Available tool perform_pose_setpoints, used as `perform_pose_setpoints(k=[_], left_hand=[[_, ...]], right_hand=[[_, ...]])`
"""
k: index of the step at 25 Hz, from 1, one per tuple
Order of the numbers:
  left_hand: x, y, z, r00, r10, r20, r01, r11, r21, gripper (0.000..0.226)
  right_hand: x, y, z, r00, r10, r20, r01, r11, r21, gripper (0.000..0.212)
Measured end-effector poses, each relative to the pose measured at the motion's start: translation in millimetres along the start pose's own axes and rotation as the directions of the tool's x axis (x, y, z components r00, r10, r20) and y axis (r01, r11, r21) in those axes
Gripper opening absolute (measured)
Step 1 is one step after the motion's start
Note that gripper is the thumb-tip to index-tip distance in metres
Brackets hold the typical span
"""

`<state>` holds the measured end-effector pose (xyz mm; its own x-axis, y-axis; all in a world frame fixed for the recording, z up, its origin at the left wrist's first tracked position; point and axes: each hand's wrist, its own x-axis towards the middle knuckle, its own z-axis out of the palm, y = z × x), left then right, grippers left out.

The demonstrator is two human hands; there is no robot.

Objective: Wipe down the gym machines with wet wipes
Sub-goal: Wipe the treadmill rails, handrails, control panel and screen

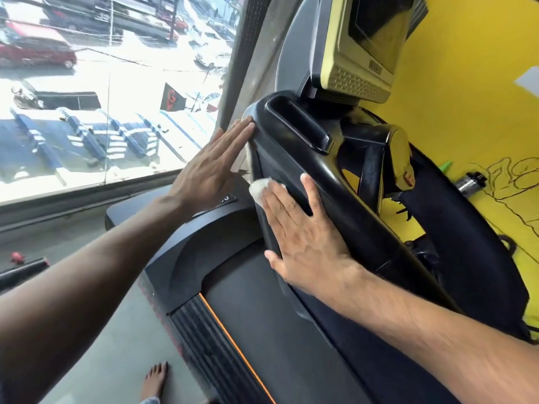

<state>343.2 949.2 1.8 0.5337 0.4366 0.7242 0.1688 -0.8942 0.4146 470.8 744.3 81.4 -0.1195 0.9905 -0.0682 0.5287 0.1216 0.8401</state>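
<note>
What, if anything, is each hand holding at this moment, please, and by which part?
Neither hand grips anything. The right hand presses a white wet wipe flat under its fingers against the treadmill console; the left hand rests its fingertips on the console's edge.

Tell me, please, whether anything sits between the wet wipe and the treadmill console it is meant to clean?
Nothing visible does. The right hand presses the wet wipe flat on the black console; the left hand only rests on the console's edge higher up.

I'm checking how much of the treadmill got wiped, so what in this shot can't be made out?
- Wipe: mostly hidden under the right hand; its full size is unknown.
- Console face: angled away, so no controls are visible.
- Screen: cut off by the top edge.
- Label on the motor cover: covered by the left hand.
- Wiped versus unwiped areas: no visible difference.
</note>
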Motion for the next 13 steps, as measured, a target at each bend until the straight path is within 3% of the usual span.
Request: perform_pose_setpoints(k=[4, 7, 10, 13], left_hand=[[-2.2, 3.5, -1.4, 1.0, -0.003, 0.015, 0.004, 1.0, -0.014, 0.102], [-1.2, 3.7, -5.1, 1.0, -0.006, 0.027, 0.007, 0.998, -0.059, 0.104], [-10.5, 1.9, -6.3, 0.999, -0.023, 0.04, 0.026, 0.996, -0.08, 0.104], [-64.4, 7.7, 10.8, 0.981, -0.192, -0.027, 0.189, 0.979, -0.08, 0.102]], right_hand=[[-102.8, -31.9, 37.8, 0.953, -0.202, 0.227, 0.188, 0.979, 0.083, 0.095], [-129.8, -40.8, 48.7, 0.905, -0.257, 0.339, 0.221, 0.965, 0.144, 0.093], [-101.8, -38.7, 38.3, 0.922, -0.268, 0.28, 0.264, 0.963, 0.055, 0.088], [-48.9, -25.5, 21.8, 0.964, -0.23, 0.132, 0.246, 0.961, -0.122, 0.083]])
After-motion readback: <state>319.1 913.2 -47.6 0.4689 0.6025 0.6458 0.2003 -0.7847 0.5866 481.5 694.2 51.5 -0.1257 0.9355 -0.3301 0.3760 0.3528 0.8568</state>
